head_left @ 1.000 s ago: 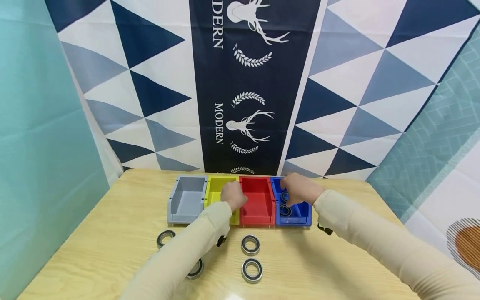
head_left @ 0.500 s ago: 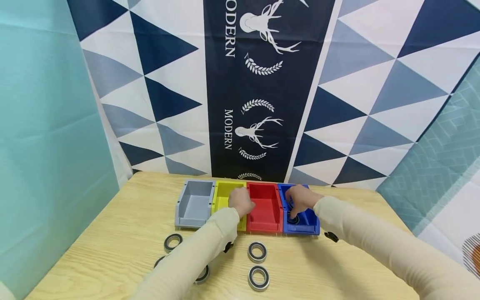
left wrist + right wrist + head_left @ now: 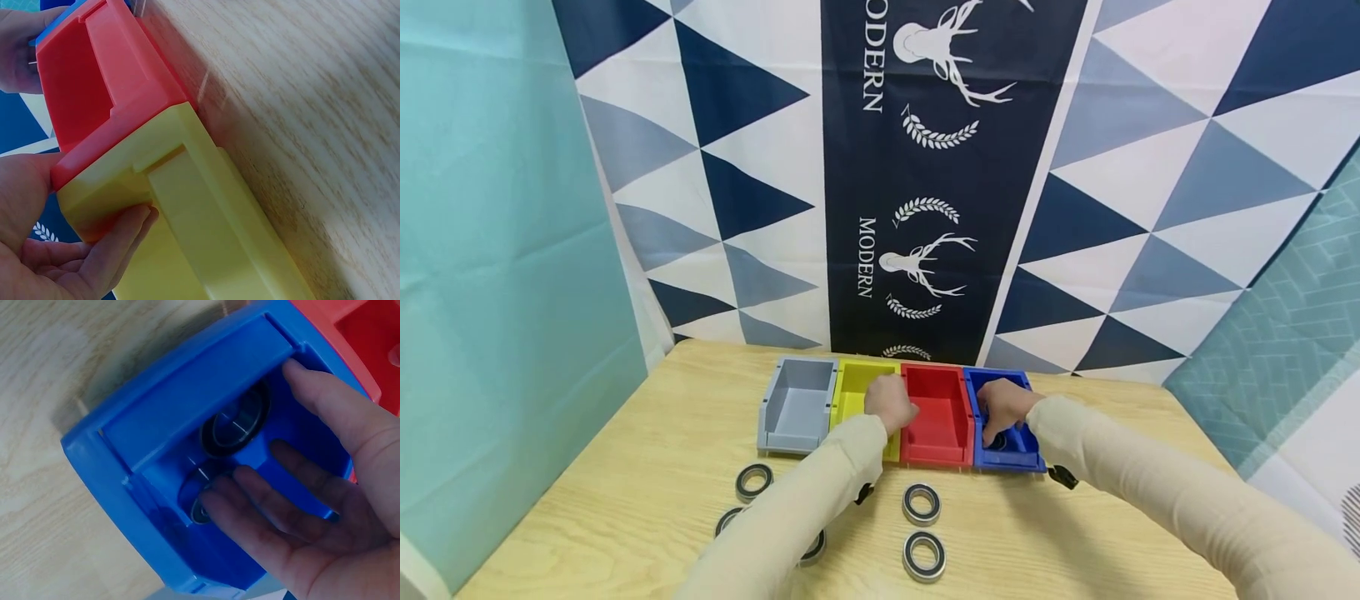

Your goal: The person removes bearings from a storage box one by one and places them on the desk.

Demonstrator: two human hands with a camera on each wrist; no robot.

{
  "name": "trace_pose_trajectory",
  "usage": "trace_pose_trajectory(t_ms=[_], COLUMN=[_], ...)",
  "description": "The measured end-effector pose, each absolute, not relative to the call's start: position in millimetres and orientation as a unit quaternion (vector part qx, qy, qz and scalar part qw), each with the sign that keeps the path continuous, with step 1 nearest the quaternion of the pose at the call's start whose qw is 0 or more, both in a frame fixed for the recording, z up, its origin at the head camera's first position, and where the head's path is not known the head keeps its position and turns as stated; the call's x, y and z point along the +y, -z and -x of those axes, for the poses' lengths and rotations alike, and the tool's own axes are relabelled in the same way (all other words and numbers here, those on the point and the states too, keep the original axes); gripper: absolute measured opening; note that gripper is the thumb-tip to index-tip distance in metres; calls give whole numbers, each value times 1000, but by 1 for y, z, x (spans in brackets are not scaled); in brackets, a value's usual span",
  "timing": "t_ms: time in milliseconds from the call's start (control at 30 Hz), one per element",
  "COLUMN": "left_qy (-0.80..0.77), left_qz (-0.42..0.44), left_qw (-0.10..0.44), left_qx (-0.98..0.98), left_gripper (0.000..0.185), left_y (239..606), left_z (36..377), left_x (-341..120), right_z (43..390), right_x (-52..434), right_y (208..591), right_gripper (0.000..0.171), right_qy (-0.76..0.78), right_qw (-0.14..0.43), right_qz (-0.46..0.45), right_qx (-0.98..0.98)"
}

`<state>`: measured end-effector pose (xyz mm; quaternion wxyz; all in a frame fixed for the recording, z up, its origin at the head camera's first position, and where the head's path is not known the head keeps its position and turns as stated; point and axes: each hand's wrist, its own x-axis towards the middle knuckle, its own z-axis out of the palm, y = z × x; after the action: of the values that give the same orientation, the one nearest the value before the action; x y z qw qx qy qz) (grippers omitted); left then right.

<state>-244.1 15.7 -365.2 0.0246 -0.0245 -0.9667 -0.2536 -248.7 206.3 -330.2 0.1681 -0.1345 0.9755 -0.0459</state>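
— Since a second ago, what moved?
— Right hand dropped deeper into the blue bin; fingers straight, touching a ring beneath them. Another ring lies just beyond.
— And the left hand?
— It stayed put, gripping the yellow bin wall beside the red bin.

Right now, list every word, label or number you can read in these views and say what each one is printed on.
"MODERN", in white letters running down the dark blue cloth banner, beside the lower deer head.
"MODERN" again, higher on the same banner; only "ODERN" shows, as the frame's top edge cuts it off.
The four bins, the bearing rings and the wooden table show no readable text in any view.
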Motion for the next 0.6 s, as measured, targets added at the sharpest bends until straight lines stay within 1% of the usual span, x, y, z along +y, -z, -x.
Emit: trace_pose_trajectory(t_ms=[167,300,467,600], left_qy=[258,266,261,260], left_qz=[26,24,21,22], left_qw=[27,28,32,36], left_qx=[-965,-963,-964,-965], left_gripper=[22,21,22,21], left_y=[366,365,364,366], left_z=[245,245,244,245], left_x=[15,15,15,16], right_z=[251,251,250,246], right_x=[203,202,201,202], right_y=[336,340,344,348], right_gripper=[40,40,34,32], right_qy=[27,19,20,3], right_qw=[175,168,145,114], right_qz=[127,117,123,147], right_qx=[976,979,982,982])
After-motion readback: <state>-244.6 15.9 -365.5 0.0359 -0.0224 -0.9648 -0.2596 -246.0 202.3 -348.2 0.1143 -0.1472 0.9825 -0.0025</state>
